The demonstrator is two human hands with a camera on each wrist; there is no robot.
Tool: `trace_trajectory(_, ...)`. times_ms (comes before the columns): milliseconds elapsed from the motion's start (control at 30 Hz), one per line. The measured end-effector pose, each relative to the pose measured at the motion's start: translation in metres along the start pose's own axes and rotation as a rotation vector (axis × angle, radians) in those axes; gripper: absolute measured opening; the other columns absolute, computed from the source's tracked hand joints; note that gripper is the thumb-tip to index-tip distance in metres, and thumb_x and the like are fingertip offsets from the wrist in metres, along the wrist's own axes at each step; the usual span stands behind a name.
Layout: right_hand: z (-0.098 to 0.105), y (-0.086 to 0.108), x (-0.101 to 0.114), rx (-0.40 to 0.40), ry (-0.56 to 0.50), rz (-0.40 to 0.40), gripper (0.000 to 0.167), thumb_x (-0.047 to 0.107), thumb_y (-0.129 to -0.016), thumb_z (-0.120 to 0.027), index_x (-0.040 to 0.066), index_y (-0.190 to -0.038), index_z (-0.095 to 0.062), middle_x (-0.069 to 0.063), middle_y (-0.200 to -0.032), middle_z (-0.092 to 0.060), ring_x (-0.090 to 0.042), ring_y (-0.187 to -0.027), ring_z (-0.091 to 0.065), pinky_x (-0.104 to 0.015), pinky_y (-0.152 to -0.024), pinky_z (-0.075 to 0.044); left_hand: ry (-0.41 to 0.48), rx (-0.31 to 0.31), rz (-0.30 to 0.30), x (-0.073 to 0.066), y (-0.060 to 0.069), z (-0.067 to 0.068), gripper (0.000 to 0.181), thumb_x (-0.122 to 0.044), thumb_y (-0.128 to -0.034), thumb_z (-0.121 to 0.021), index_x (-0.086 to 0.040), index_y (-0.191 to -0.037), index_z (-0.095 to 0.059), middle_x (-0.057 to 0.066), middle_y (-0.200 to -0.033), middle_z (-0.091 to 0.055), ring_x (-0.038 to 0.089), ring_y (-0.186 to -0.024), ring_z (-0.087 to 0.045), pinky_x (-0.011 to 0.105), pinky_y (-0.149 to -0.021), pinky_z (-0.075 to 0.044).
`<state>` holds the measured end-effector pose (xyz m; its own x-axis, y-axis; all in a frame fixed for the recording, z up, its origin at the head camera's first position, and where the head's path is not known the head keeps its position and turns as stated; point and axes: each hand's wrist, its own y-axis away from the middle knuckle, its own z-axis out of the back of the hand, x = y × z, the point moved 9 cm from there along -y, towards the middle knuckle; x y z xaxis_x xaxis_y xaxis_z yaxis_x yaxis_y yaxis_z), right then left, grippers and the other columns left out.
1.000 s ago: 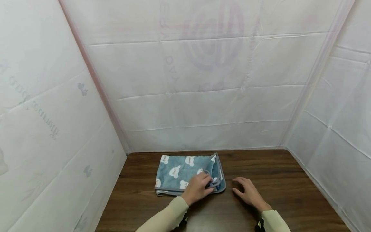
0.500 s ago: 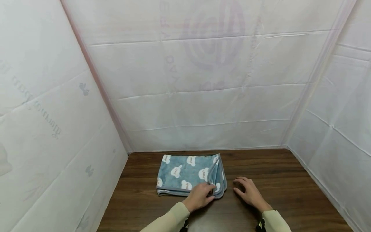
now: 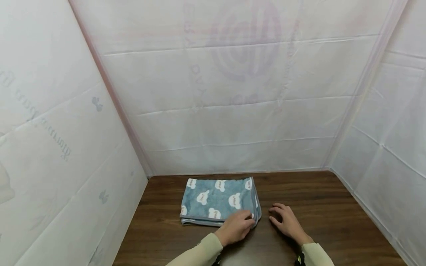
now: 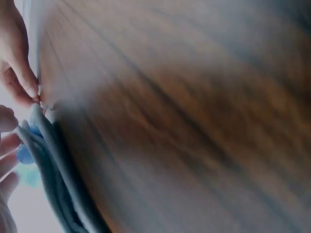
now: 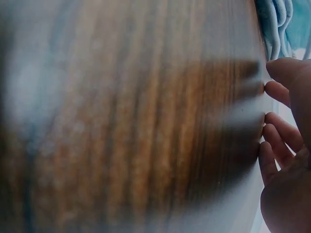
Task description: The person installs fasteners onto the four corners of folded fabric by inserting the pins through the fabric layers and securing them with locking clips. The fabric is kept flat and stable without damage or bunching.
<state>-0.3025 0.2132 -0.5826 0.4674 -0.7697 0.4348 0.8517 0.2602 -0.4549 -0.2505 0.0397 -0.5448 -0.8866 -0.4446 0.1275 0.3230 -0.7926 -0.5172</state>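
A folded blue fleece blanket (image 3: 208, 199) with white bear-head prints and grey edging lies on the table in the head view. My left hand (image 3: 235, 226) is at its near right corner, pinching the top layer's edge between thumb and fingers. In the left wrist view the left fingers (image 4: 8, 160) are by the layered blanket edges (image 4: 53, 170). My right hand (image 3: 287, 223) rests on the table just right of the blanket, apart from it, with loosely bent fingers and nothing held. The right wrist view shows these fingertips (image 5: 266, 119) touching the tabletop.
The dark wooden table (image 3: 319, 199) has rounded far corners. White sheeting encloses it, with a back wall (image 3: 233, 122), a left wall (image 3: 66, 166) and a right wall (image 3: 392, 147).
My left hand has drawn the blanket's folded-back right corner toward the near right edge, so the top layer now lies flatter. The right hand has stayed almost in place.
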Motion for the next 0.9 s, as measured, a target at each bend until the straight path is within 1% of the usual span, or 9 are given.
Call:
trace_trajectory(67,-0.001,0.000,0.000,0.005,0.003,0.002,0.020,0.009,-0.085,-0.083,0.012,-0.103,-0.076,-0.019,-0.121,-0.067,-0.041,-0.107,-0.062,-0.058,-0.087,-0.050,0.054,-0.001,-0.016,-0.004,0.000,-0.001,0.008,-0.012,-0.0948,-0.071,-0.016,-0.100,-0.076,-0.002,-0.097,-0.060,0.010,-0.084,-0.058,0.020,-0.075,-0.050)
trace_trajectory(100,-0.001,-0.001,0.000,0.008,0.005,0.001,0.020,0.010,-0.085,-0.083,0.012,-0.103,-0.076,-0.018,-0.121,-0.067,-0.041,-0.107,-0.062,-0.058,-0.088,-0.050,0.063,-0.002,-0.021,-0.005,0.001,-0.001,0.009,-0.011,-0.0946,-0.072,-0.015,-0.101,-0.076,-0.002,-0.097,-0.061,0.009,-0.084,-0.059,0.019,-0.075,-0.051)
trace_trajectory(300,-0.003,-0.001,0.001,-0.006,-0.001,-0.004,0.020,0.009,-0.084,-0.084,0.012,-0.102,-0.076,-0.018,-0.120,-0.068,-0.041,-0.106,-0.062,-0.058,-0.088,-0.050,0.069,0.002,-0.012,-0.005,0.002,0.000,0.008,-0.012,-0.0937,-0.074,-0.016,-0.100,-0.077,-0.003,-0.099,-0.063,0.008,-0.087,-0.061,0.018,-0.080,-0.052)
trace_trajectory(400,-0.002,-0.001,0.002,-0.023,0.005,0.014,0.021,0.009,-0.083,-0.084,0.012,-0.102,-0.076,-0.018,-0.118,-0.068,-0.040,-0.105,-0.062,-0.058,-0.086,-0.050,0.091,-0.031,0.018,0.001,0.004,0.007,0.009,-0.012,-0.0928,-0.075,-0.015,-0.101,-0.076,-0.004,-0.098,-0.065,0.008,-0.087,-0.063,0.018,-0.081,-0.052)
trace_trajectory(500,0.000,-0.001,0.001,-0.021,-0.001,0.022,0.024,0.010,-0.083,-0.084,0.011,-0.105,-0.075,-0.018,-0.117,-0.068,-0.039,-0.104,-0.062,-0.058,-0.086,-0.050,0.106,-0.105,0.092,0.015,0.011,0.020,0.012,-0.013,-0.0912,-0.077,-0.014,-0.103,-0.076,-0.003,-0.099,-0.067,0.010,-0.090,-0.065,0.022,-0.083,-0.054)
trace_trajectory(567,-0.001,-0.002,-0.001,0.000,-0.011,0.010,0.026,0.011,-0.084,-0.084,0.010,-0.108,-0.075,-0.017,-0.117,-0.068,-0.039,-0.106,-0.062,-0.058,-0.088,-0.050,0.110,-0.160,0.152,0.029,0.019,0.031,0.015,-0.012,-0.0895,-0.079,-0.013,-0.104,-0.076,-0.001,-0.102,-0.068,0.013,-0.093,-0.066,0.027,-0.085,-0.055)
trace_trajectory(667,-0.001,-0.003,-0.007,0.037,-0.020,-0.027,0.030,0.014,-0.086,-0.082,0.010,-0.114,-0.074,-0.015,-0.118,-0.068,-0.038,-0.109,-0.062,-0.059,-0.091,-0.049,0.100,-0.244,0.214,0.051,0.037,0.047,0.021,-0.009,-0.0860,-0.081,-0.010,-0.106,-0.076,0.003,-0.105,-0.070,0.018,-0.096,-0.068,0.034,-0.086,-0.056)
trace_trajectory(800,0.000,-0.005,-0.012,0.075,-0.030,-0.076,0.035,0.018,-0.090,-0.081,0.009,-0.122,-0.071,-0.015,-0.122,-0.067,-0.038,-0.112,-0.061,-0.059,-0.093,-0.049,0.019,-0.346,0.285,0.083,0.070,0.071,0.026,-0.008,-0.0823,-0.083,-0.006,-0.107,-0.074,0.012,-0.109,-0.071,0.027,-0.098,-0.069,0.043,-0.084,-0.057)
trace_trajectory(900,0.002,-0.008,-0.013,0.090,-0.044,-0.106,0.040,0.020,-0.092,-0.079,0.008,-0.128,-0.069,-0.016,-0.125,-0.065,-0.036,-0.111,-0.063,-0.056,-0.092,-0.051,-0.057,-0.386,0.372,0.108,0.098,0.088,0.027,-0.012,-0.0824,-0.082,-0.003,-0.106,-0.074,0.017,-0.111,-0.070,0.033,-0.099,-0.069,0.050,-0.083,-0.057)
